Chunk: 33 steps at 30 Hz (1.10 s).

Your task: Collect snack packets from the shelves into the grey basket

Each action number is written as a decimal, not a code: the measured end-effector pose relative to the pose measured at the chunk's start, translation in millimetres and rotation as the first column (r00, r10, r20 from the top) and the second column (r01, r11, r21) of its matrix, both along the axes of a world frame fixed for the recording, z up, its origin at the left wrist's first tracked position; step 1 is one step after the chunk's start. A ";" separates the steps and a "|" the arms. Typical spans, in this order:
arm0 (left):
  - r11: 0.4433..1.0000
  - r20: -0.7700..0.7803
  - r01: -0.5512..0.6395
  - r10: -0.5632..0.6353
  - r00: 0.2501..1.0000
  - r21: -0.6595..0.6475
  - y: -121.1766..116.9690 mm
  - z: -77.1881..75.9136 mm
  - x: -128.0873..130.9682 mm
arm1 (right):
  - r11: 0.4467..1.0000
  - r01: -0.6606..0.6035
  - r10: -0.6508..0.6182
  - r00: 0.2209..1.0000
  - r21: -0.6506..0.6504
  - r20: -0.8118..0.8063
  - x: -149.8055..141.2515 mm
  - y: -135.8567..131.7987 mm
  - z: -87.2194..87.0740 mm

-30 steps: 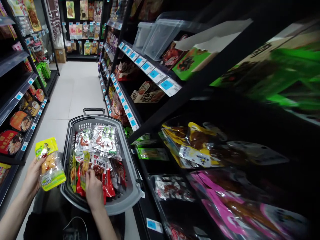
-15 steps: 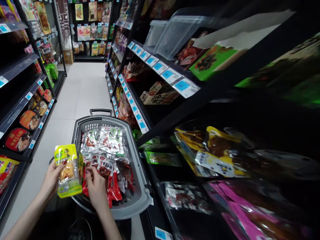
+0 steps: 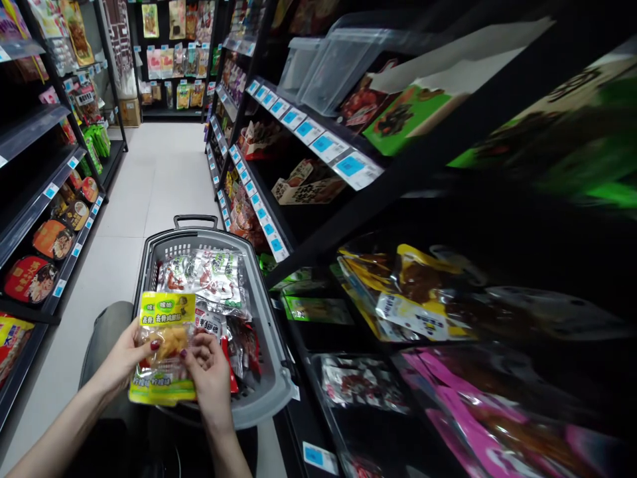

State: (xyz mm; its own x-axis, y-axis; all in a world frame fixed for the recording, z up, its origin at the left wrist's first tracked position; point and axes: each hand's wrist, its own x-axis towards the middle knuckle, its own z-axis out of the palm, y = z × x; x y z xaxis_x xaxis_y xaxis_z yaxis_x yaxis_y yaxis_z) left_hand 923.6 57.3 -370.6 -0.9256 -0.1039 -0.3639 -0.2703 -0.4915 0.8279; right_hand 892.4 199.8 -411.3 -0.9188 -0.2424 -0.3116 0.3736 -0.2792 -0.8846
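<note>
The left hand [image 3: 122, 358] reaches in from the lower left, its thumb flat on the front of two overlapping yellow packets [image 3: 166, 348], closed on their left side. The right hand [image 3: 212, 378] comes up from below, palm turned inward, fingers curled and thumb pinching the packets' right edge. The packets are held upright, face to the camera, above the near left part of the grey basket [image 3: 276, 382], and hide its near left corner.

Silver packets [image 3: 216, 275] lie in the basket's far half; red packets [image 3: 233, 365] show beside the right hand, partly covered by it. The basket's handle [image 3: 195, 219] stands at the far edge. A grey knee [image 3: 105, 338] is just beside the basket's left edge. The right shelves [image 3: 318, 143] run close along its right side, the left shelves [image 3: 42, 192] stand farther off across the floor [image 3: 149, 172]
</note>
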 end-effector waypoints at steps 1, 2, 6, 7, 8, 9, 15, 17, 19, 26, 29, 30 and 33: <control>0.999 0.017 0.018 -0.018 1.000 0.035 1.5 2.1 0.2 | 0.999 0.044 -0.044 0.999 -0.017 -0.007 -0.2 2.6 -1.2; 0.998 0.037 0.024 -0.026 0.999 0.058 3.0 4.1 0.4 | 0.996 0.082 -0.082 0.996 -0.039 -0.015 -0.7 5.5 -2.2; 0.997 0.097 -0.048 0.041 0.994 0.068 3.7 8.1 0.2 | 0.951 0.114 -0.094 0.992 -0.288 0.083 -4.8 21.3 -3.6; 0.996 0.110 -0.075 0.068 0.992 0.056 1.8 7.8 0.0 | 0.925 0.104 -0.064 0.991 -0.365 0.120 -5.7 26.2 -3.6; 0.994 0.121 -0.101 0.095 0.988 0.040 -0.8 7.2 -0.2 | 0.896 0.094 -0.033 0.989 -0.434 0.147 -6.2 31.1 -3.8; 0.992 0.129 -0.122 0.118 0.985 0.024 -4.0 6.2 -0.3 | 0.866 0.089 -0.009 0.987 -0.492 0.163 -6.2 35.7 -4.3; 0.987 0.145 -0.157 0.162 0.976 -0.040 -21.1 1.5 1.9 | 0.735 0.169 -0.071 0.982 -0.656 0.173 0.6 47.6 -14.0; 0.983 0.150 -0.172 0.179 0.972 -0.060 -23.2 2.1 2.2 | 0.822 0.170 -0.119 0.985 -0.543 0.129 0.4 47.6 -19.0; 0.976 0.158 -0.202 0.213 0.964 -0.083 -25.0 4.0 1.6 | 0.944 0.172 -0.168 0.985 -0.282 0.041 -2.4 47.8 -24.9; 0.914 0.134 -0.371 0.393 0.910 -0.162 -44.0 10.3 -0.3 | 0.760 0.197 -0.002 0.954 0.620 -0.301 -4.0 29.1 -45.3; 0.904 0.124 -0.394 0.416 0.901 -0.169 -51.7 8.6 1.6 | 0.410 0.092 0.304 0.924 0.908 -0.231 4.7 -0.7 -49.4; 0.901 0.121 -0.399 0.422 0.899 -0.172 -52.6 8.0 2.2 | 0.313 0.038 0.391 0.905 0.949 -0.165 7.6 -12.2 -50.0; 0.900 0.121 -0.398 0.421 0.899 -0.175 -49.8 8.1 3.3 | 0.176 -0.064 0.534 0.844 0.982 -0.041 14.2 -44.6 -50.1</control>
